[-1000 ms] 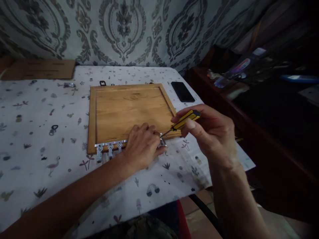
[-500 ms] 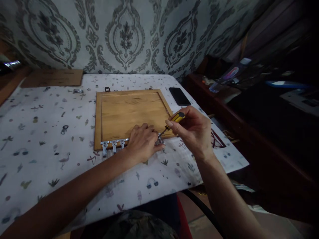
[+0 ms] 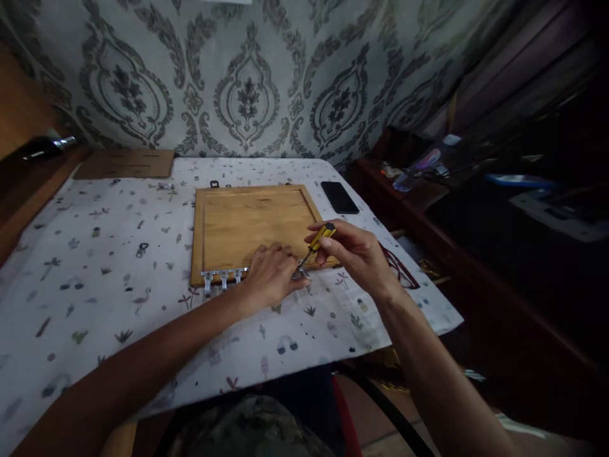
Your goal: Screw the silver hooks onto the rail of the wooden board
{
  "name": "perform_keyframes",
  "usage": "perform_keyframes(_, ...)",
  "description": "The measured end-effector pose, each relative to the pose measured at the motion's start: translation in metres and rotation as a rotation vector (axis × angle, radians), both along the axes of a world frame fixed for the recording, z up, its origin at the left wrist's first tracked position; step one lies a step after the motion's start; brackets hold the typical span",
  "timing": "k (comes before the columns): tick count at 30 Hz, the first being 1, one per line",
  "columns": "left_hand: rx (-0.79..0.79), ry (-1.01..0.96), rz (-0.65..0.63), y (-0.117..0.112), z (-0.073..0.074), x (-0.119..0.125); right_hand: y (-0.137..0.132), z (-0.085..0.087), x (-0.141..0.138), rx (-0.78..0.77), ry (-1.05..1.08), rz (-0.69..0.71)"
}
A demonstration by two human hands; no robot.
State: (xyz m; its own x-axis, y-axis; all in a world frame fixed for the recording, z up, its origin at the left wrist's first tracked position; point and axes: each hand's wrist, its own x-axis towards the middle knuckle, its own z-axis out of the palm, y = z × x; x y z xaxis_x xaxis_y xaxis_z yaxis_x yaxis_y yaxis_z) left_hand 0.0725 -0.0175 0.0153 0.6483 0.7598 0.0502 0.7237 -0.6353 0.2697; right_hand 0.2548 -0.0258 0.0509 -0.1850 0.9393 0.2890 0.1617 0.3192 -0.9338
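Note:
A square wooden board (image 3: 252,222) with a raised rim lies on the patterned tablecloth. Along its near edge runs a metal hook rail (image 3: 222,277) with several hooks showing. My left hand (image 3: 271,276) lies over the rail's right part, fingers curled and pressing it against the board. My right hand (image 3: 354,254) grips a yellow-and-black screwdriver (image 3: 318,240), its tip pointing down-left at the rail just beyond my left fingertips.
A black phone (image 3: 339,197) lies right of the board. A cardboard sheet (image 3: 126,164) rests at the table's back left, with small metal parts (image 3: 164,186) near it. A dark wooden shelf (image 3: 428,209) with bottles stands to the right. The table (image 3: 95,285) edge is close to me.
The camera has pulled back and tilted up, so the board and hands look smaller. Both hands stay at the rail, with the screwdriver still at the same spot.

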Motion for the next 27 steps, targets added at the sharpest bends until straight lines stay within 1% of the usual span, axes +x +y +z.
perform_keyframes(3, -0.002, -0.001, 0.002, -0.001, 0.000, 0.000, 0.002, 0.002, -0.005, 0.001, -0.004, -0.062)
perform_keyframes(7, 0.020, -0.024, -0.002, -0.001, -0.002, -0.002, 0.002, 0.001, -0.013, 0.002, 0.072, -0.165)
perform_keyframes(10, 0.038, -0.034, -0.004, -0.001, -0.004, -0.002, 0.000, -0.004, -0.012, -0.003, 0.103, -0.152)
perform_keyframes(13, 0.037, -0.013, -0.007, 0.001, -0.004, -0.001, -0.004, -0.006, -0.007, 0.025, 0.076, -0.121)
perform_keyframes(18, 0.020, 0.023, 0.026, 0.002, -0.003, 0.002, -0.011, -0.003, -0.003, 0.051, 0.000, -0.087)
perform_keyframes(24, 0.007, 0.020, 0.031, 0.000, 0.000, 0.001, -0.008, 0.003, -0.013, 0.026, -0.038, -0.202)
perform_keyframes(27, 0.005, 0.028, 0.030, -0.001, 0.001, 0.001, -0.007, 0.002, -0.015, 0.017, -0.010, -0.200)
